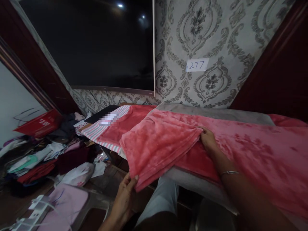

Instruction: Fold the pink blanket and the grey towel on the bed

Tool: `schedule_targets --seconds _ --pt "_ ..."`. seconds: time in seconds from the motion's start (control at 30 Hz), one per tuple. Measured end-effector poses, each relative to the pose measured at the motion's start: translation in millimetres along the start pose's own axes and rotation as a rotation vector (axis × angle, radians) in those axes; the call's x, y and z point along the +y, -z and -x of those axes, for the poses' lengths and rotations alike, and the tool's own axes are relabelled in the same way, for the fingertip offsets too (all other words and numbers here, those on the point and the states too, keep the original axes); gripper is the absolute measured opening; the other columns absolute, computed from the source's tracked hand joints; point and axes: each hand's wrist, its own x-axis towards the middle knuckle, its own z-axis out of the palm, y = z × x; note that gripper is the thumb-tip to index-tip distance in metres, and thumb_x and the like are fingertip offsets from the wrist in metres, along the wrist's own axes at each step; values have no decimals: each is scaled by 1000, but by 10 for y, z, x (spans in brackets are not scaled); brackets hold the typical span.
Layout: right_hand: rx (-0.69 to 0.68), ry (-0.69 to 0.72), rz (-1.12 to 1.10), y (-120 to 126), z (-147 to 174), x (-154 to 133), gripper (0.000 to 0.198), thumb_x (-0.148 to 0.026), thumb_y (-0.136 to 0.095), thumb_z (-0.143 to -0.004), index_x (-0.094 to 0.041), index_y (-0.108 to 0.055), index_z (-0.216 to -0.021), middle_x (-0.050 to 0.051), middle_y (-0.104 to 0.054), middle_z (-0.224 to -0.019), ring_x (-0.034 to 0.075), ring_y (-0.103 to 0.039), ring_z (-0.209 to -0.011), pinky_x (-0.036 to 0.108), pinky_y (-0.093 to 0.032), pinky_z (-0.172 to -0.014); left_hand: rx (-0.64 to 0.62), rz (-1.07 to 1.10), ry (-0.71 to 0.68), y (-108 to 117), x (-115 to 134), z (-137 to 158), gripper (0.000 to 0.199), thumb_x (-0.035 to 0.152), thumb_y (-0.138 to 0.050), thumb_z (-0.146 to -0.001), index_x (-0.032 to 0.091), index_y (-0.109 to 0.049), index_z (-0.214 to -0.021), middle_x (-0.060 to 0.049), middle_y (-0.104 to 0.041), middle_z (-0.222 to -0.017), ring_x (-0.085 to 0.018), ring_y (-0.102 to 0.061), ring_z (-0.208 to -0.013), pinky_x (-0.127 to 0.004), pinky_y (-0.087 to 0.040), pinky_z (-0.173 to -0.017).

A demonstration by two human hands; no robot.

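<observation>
A: Fingers?
B: Left hand [124, 196] closed, pinching the near corner of the pink blanket [156, 138]; right hand [209, 138] closed on another corner
A: Blanket's position?
B: Across the desk [102, 113], partly over striped red fabric [117, 127]
A: Progress?
B: Seemingly partway: the held flap is turned over, the right-hand stretch lies flat and unfolded; television [96, 45] behind

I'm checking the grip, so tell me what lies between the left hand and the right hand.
In the head view, a flap of pink plush blanket lies there, its edge running from the left hand to the right hand.
</observation>
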Motion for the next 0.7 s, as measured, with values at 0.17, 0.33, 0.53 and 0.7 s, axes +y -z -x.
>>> schedule_targets --seconds 0.17,0.33,0.53,0.7 --pt "-88 -34 -84 35 23 -32 44 -43 -60 -66 -18 -74 -99 2 -72 -77 18 -60 -65 28 -47 -58 -53 -32 29 13 51 29 62 37 -91 -57 19 -72 -113 -9 -79 -98 -31 -75 -95 -41 -59 -87" --pt "-88 -7 -132 31 57 -86 44 -44 -63 -64 -21 -74 -99 3 -74 -87 21 -65 -78 31 -51 -69 -27 -46 81 -22 131 70 65 33 -94 -50 18 -73 -110 -9 -79 -96 -32 -74 -97 -40 -60 -86" --pt "-136 -3 -207 57 97 -117 44 -40 -63 -62 -22 -76 -100 2 -74 -82 18 -61 -68 29 -49 -63 25 -98 -49 1 203 101 61 31 -92 -48 21 -74 -105 -7 -80 -97 -35 -74 -99 -44 -60 -87" --pt "-143 -54 -214 79 67 -64 42 -38 -59 -59 -21 -77 -94 -2 -66 -66 13 -47 -53 25 -37 -53 16 -66 93 179 -29 1 62 36 -93 -47 21 -73 -104 -8 -79 -92 -36 -74 -96 -43 -60 -82"
